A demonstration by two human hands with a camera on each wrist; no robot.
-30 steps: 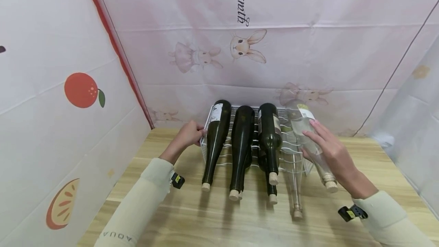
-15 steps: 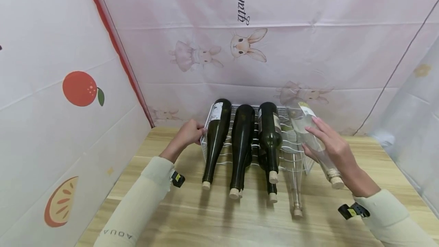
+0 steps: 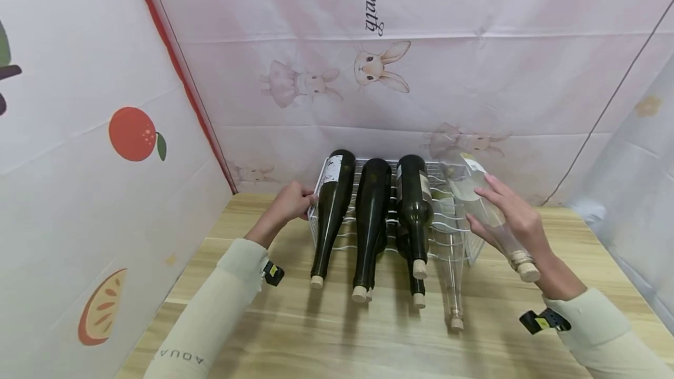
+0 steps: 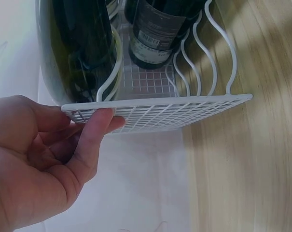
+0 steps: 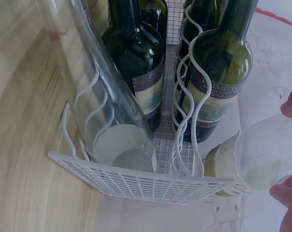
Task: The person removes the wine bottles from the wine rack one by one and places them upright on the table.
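My left hand (image 3: 288,202) pinches the upper left side edge of a white wire bottle rack (image 3: 475,245). In the left wrist view, the thumb lies over the rim of the mesh side panel (image 4: 155,115). My right hand (image 3: 518,221) holds a corked clear glass bottle (image 3: 463,180) with a label, tilted at the rack's upper right end. Its base end shows by the mesh panel in the right wrist view; whether it touches the wires I cannot tell. Below it, another clear bottle (image 3: 455,276) lies in the lower tier.
Dark green corked bottles lie across the top tier: one at the left (image 3: 332,209), one in the middle (image 3: 371,215), and one further right (image 3: 414,203). More dark bottles sit underneath. Their necks overhang the wooden table (image 3: 368,344). A printed cloth wall (image 3: 253,151) stands close behind the rack.
My right hand has shifted slightly right, and the corked neck of the clear bottle it holds has swung right and up. My left hand keeps its place on the rack.
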